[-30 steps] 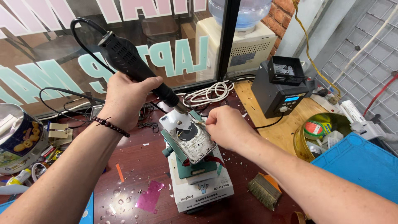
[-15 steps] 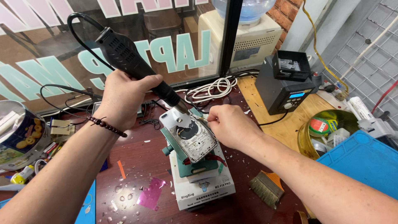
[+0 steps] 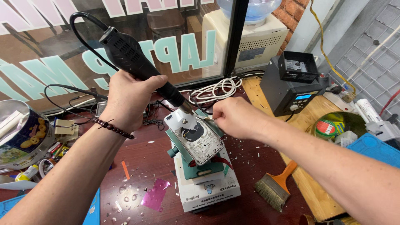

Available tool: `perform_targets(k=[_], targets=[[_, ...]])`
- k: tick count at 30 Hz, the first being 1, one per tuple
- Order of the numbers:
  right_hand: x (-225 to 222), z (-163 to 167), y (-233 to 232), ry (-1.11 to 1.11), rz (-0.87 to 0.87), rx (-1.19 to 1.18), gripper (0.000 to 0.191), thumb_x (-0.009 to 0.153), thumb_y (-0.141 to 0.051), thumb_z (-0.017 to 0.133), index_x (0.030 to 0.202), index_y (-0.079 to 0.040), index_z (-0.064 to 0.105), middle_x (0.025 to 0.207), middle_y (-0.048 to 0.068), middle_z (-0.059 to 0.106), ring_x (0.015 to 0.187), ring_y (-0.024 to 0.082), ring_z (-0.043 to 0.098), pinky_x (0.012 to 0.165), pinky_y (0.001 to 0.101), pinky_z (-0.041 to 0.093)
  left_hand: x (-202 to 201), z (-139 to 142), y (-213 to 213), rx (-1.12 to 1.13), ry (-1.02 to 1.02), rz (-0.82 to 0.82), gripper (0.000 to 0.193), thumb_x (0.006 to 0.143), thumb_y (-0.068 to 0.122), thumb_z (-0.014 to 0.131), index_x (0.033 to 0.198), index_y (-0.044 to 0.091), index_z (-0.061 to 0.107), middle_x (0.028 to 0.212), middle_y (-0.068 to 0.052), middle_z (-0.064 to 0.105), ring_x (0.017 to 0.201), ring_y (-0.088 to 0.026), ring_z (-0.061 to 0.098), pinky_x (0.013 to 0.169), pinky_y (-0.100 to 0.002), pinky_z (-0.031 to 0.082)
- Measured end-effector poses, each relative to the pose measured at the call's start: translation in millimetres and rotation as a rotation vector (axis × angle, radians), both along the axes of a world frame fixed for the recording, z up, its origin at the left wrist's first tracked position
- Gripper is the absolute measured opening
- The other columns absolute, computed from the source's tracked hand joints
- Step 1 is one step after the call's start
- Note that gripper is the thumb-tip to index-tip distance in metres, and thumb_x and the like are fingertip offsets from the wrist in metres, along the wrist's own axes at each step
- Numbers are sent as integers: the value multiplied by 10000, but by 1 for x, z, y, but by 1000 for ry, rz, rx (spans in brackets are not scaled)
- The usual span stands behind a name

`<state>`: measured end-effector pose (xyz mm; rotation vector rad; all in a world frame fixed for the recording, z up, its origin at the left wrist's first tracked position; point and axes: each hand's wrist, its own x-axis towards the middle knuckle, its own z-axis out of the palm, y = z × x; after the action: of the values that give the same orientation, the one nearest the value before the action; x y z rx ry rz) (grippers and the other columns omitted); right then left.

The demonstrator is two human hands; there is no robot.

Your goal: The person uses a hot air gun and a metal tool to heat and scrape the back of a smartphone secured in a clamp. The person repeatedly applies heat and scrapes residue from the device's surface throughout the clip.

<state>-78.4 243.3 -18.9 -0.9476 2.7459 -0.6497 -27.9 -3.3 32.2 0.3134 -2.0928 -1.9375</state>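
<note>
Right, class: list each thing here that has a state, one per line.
Left hand: gripping hot-air gun.
Hot-air gun: held, nozzle at phone's top edge.
Right hand: pinching thin tool at phone.
Phone: clamped on fixture, back bare.
Station display: lit.
Brush: lying flat.

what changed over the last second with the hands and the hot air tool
Very little. The left hand keeps its grip on the hot air tool, nozzle at the top of the phone; the right hand stays at that edge. The clamp stand and brush have not moved.

matt black plastic hot-air gun (image 3: 129, 54), glossy white phone back (image 3: 193, 135) (scraped bare in places), polished dark-red wooden table (image 3: 141, 160)
</note>
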Motion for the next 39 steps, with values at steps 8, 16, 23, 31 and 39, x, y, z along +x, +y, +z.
perform_targets(k=[8, 16, 23, 31, 39], targets=[[-39, 9, 4, -40, 137, 137, 156, 831, -179, 698, 941, -96, 771, 850, 90, 773, 805, 238, 744, 742, 368, 571, -2, 3, 0, -13, -50, 9, 244, 827, 60, 781, 999, -65, 661, 965, -127, 730, 851, -208, 752, 743, -321, 663], [2, 11, 20, -225, -124, -6, 168, 866, -217, 675, 954, -81, 719, 774, 82, 775, 742, 200, 753, 717, 350, 578, 4, 9, 1, 45, -39, 8, 227, 835, 51, 756, 987, -48, 620, 1001, -119, 708, 895, -218, 755, 791, -349, 692], [-2, 15, 8, -60, -7, 116, 165, 842, -199, 682, 955, -110, 765, 885, 105, 777, 859, 265, 758, 780, 387, 581, 8, 10, -6, 18, -38, 12, 207, 835, 60, 759, 984, -26, 643, 984, -105, 721, 897, -211, 760, 779, -350, 687], [-21, 31, -9, -34, 127, 261, 148, 815, -154, 664, 903, -106, 773, 884, 123, 777, 883, 297, 747, 805, 417, 572, 4, 6, -5, 10, -65, 5, 189, 825, 52, 760, 953, -50, 665, 943, -112, 730, 848, -208, 755, 730, -328, 665], [-15, 34, 0, -18, 97, 185, 164, 859, -206, 671, 960, -110, 755, 863, 110, 765, 835, 284, 731, 749, 419, 564, 4, 4, -2, 38, -129, 44, 233, 838, 76, 769, 998, -41, 647, 950, -130, 726, 839, -231, 750, 676, -343, 613]])
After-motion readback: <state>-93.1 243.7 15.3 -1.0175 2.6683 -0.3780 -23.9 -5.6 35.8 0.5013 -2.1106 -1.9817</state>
